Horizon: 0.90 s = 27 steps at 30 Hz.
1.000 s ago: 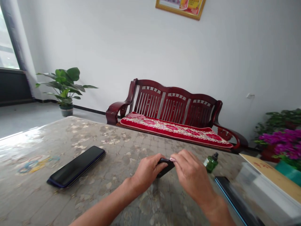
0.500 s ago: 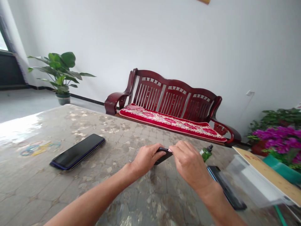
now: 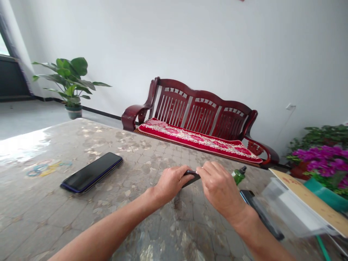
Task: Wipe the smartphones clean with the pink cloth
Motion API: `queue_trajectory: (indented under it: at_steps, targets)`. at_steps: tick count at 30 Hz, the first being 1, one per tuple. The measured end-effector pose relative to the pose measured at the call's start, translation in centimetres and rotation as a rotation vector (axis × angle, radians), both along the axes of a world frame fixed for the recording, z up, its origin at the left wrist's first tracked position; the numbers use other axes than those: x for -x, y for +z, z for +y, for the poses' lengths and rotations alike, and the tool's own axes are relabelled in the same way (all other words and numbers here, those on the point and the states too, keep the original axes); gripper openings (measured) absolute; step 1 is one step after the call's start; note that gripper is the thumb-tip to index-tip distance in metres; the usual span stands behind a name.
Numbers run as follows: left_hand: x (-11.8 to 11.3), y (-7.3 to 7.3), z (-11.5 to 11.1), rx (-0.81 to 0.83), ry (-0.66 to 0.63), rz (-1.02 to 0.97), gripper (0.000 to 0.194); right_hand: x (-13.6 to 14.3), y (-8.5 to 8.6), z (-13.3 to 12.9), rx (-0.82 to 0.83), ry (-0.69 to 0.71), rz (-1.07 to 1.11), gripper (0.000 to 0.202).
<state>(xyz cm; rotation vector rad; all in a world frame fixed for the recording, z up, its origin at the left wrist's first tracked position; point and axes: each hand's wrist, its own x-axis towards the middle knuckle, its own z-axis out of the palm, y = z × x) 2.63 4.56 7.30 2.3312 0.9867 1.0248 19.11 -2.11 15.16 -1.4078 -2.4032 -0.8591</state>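
Above the middle of the table, my left hand (image 3: 170, 184) is closed on one end of a black phone (image 3: 192, 176), thumb on the near side. My right hand (image 3: 219, 190) pinches the other end with curled fingers. The phone is tilted and mostly hidden between the hands; I cannot tell whether it is in a case. Left of my hands, another dark phone (image 3: 94, 172) with a blue edge lies on something thin and flat. A further dark phone or case (image 3: 262, 214) lies beside my right forearm.
The table (image 3: 130, 224) has a patterned, glossy cover. Coloured rubber bands (image 3: 49, 169) lie at its left. A green bottle (image 3: 239, 175), a clear plastic sleeve (image 3: 290, 210) and a tan board (image 3: 312, 199) are at the right, beside purple flowers (image 3: 320, 157). Behind stands a wooden bench (image 3: 203, 112).
The view has shifted slightly. Both hands keep their grip on the phone, which shows a little less of its face. The other things on the table stay put.
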Motion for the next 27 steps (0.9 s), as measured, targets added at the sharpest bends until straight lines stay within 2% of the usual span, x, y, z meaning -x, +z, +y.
queue_trajectory:
  at_steps: [11, 16, 21, 27]
  targets:
    - [-0.2, -0.2, 0.3, 0.013, -0.002, 0.004, 0.018, 0.1, -0.3, 0.3, -0.11, 0.1, -0.026, 0.025]
    - [-0.1, 0.2, 0.2, 0.016, 0.019, 0.003, 0.018, -0.3, -0.7, 0.7, -0.167, 0.163, -0.037, 0.028]
    - [0.0, 0.5, 0.2, 0.016, 0.038, 0.022, 0.022, -0.6, -1.0, 0.9, -0.228, 0.187, -0.05, 0.027]
    - [-0.1, 0.1, 0.6, 0.021, 0.044, 0.016, 0.025, -0.7, -1.2, 1.2, -0.244, 0.193, -0.068, 0.028]
